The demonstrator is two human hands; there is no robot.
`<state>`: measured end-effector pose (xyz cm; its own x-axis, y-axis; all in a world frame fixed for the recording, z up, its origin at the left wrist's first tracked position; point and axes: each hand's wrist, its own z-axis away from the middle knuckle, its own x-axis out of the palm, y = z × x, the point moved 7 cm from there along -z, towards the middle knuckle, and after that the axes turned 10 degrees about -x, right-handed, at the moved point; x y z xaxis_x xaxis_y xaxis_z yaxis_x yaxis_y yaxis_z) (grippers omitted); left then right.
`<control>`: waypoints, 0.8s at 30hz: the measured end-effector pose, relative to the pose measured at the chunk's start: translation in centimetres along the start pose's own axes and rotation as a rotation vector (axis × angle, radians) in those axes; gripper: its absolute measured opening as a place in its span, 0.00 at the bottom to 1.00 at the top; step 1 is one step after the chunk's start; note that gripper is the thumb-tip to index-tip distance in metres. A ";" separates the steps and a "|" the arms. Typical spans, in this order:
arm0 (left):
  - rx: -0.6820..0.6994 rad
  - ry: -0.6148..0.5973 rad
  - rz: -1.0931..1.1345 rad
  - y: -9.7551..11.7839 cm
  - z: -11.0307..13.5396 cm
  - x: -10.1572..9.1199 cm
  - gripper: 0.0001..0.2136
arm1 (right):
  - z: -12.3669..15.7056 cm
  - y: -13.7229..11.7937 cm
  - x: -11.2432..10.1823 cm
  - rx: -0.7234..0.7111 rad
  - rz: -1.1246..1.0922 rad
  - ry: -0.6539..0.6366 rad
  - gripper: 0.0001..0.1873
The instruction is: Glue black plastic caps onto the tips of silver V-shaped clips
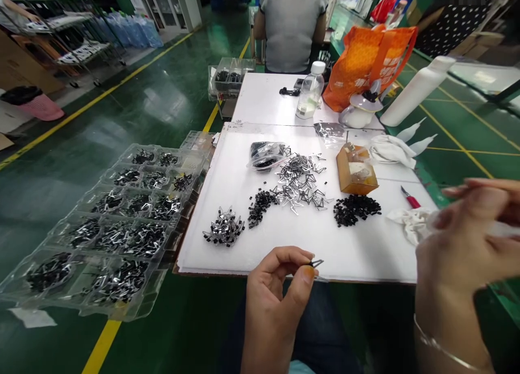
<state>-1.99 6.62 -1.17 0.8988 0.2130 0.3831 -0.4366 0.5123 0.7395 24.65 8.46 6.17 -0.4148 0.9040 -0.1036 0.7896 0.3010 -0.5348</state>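
My left hand (280,298) is closed in front of the table's near edge. Between its thumb and fingertips it pinches a small bent metal piece (317,263) with a black end. My right hand (463,238) is raised at the right side, over a crumpled white cloth (412,222); motion smears its fingers, and I cannot make out whether they hold anything. On the white board lie a pile of bent metal pieces (298,179), two heaps of small black parts (357,208) (260,206), and a pile of metal pieces with black ends (224,227).
Left of the table stands a clear compartment tray (87,244) full of similar pieces. A small cardboard box (357,184), a red-handled knife (411,198), a plastic bag (266,154), a bottle (311,92) and an orange bag (361,65) are on the table. A person (294,27) sits beyond.
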 end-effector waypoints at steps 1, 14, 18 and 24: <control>0.006 0.022 0.006 0.1 0.0 -0.1 0.03 | -0.6 1.0 0.5 -0.051 0.037 0.017 0.19; -0.124 -0.064 0.190 0.4 -0.2 0.2 0.10 | 0.3 5.8 5.0 0.023 0.187 -0.558 0.28; -0.205 -0.130 0.291 0.1 -0.2 0.4 0.14 | 3.6 6.0 3.9 0.066 0.169 -0.821 0.23; -0.489 -0.281 0.496 -1.5 0.3 2.0 0.14 | 7.6 7.4 3.1 0.112 0.175 -1.078 0.28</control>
<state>0.44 6.03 -1.41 0.5284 0.3281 0.7831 -0.6619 0.7368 0.1379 25.78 11.21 -4.50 -0.5216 0.1755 -0.8350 0.8532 0.1163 -0.5085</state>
